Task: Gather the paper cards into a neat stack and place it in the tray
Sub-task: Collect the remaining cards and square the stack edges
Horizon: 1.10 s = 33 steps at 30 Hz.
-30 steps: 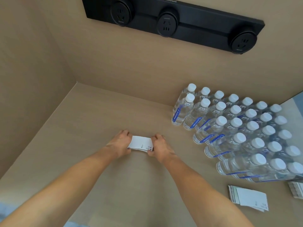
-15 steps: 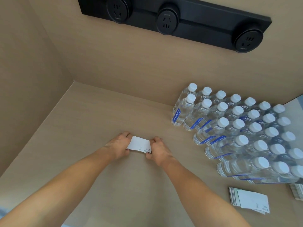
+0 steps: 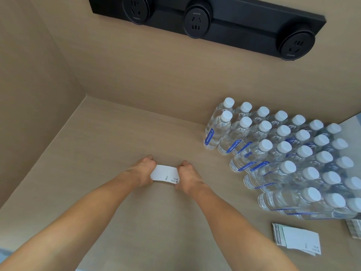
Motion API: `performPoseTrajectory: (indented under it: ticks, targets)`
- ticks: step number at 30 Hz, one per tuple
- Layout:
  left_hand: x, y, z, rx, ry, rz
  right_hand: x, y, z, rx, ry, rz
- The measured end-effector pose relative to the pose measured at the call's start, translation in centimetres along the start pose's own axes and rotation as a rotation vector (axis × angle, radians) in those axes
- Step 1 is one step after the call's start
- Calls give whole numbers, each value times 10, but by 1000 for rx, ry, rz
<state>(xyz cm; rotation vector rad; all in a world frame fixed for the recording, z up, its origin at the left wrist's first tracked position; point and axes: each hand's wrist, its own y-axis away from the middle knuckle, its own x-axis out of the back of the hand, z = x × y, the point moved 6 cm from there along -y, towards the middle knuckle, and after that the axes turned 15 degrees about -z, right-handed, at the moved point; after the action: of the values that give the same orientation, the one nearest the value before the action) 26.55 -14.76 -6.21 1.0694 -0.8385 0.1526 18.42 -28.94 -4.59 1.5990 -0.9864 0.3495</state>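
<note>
- Compared with a second ago the two hands have drawn a touch closer together, so less of the white card face shows between them now.
- The stack of paper cards point(image 3: 165, 174) sits in the same spot on the beige tabletop point(image 3: 109, 137), middle of the view, well left of the bottles; it hasn't travelled.
- Left hand point(image 3: 143, 172) clamps the stack's left short end, fingers curled over the far edge, thumb side toward the camera.
- Right hand point(image 3: 187, 178) mirrors it on the right short end, knuckles up, fingers wrapped round the edge.
- Both hands are gripping the cards, one at each end, squeezing inward; whether the stack rests on the table or is lifted just clear of it is hard to judge from this angle.
- Both forearms run in from the bottom edge and converge on the stack in a V, wrists fairly straight.
- The top card shows small black print near its lower right corner.
- To the right stands the block of water bottles point(image 3: 283, 153), white caps, blue labels, unchanged.
- A second loose pile of cards point(image 3: 297, 240) lies fanned at lower right, near the bottles, untouched, and another bundle point(image 3: 354, 227) peeks in at the right edge.
- The black socket strip point(image 3: 205, 18) is mounted on the back wall above.
</note>
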Motion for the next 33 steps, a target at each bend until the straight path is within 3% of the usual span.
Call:
performPoseTrajectory:
  ticks: [14, 27, 33]
  targets:
    - [-19, 2, 0, 88, 242, 103, -7, -5, -5, -57, 21, 27]
    - [-14, 1, -6, -3, 198, 74, -2, -4, 3, -96, -167, 6]
    - [-12, 4, -5, -14, 213, 95, -6, -5, 0, -62, -114, 7]
